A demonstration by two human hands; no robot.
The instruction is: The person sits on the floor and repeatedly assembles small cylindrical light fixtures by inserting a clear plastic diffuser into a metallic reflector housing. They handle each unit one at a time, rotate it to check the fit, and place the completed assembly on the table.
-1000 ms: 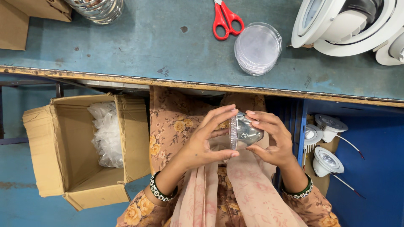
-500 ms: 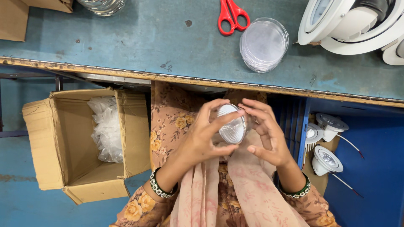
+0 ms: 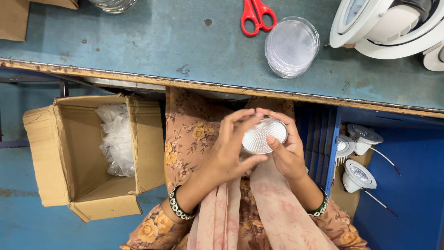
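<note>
From the head camera, your left hand (image 3: 231, 150) and right hand (image 3: 286, 155) pinch the faceted silver reflector cup (image 3: 263, 135) between them, over your lap, below the workbench edge (image 3: 138, 76). It looks light, thin, easily dented and smudged: hold by the rim.

The left hand (image 3: 229, 155) hides the reflector's (image 3: 263, 135) near edge. At twelve o'clock a jar (image 3: 113, 4) is cropped; at one o'clock, white housings (image 3: 393, 25) (cut off too).
</note>
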